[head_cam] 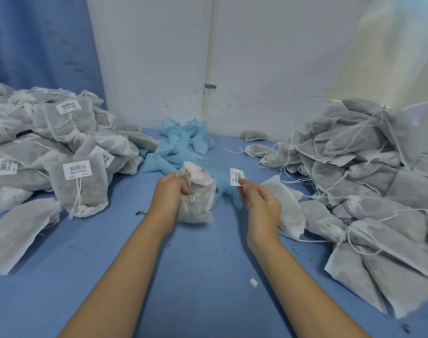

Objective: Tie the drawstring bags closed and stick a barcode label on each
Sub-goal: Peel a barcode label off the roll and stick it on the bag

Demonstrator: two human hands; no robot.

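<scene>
My left hand (170,193) grips a white fabric drawstring bag (199,196) by its left side, holding it upright on the blue table (183,276) with its bunched top upward. My right hand (259,201) pinches a white barcode label (236,176) between thumb and fingers, just right of the bag and apart from it. A strip of light blue backing paper (224,189) trails between the bag and my right hand.
A heap of labelled bags (61,152) lies at the left. Several unlabelled bags with loose strings (369,172) are piled at the right. Crumpled blue backing strips (181,145) lie at the back centre by the white wall. A small white scrap (253,282) is on the table.
</scene>
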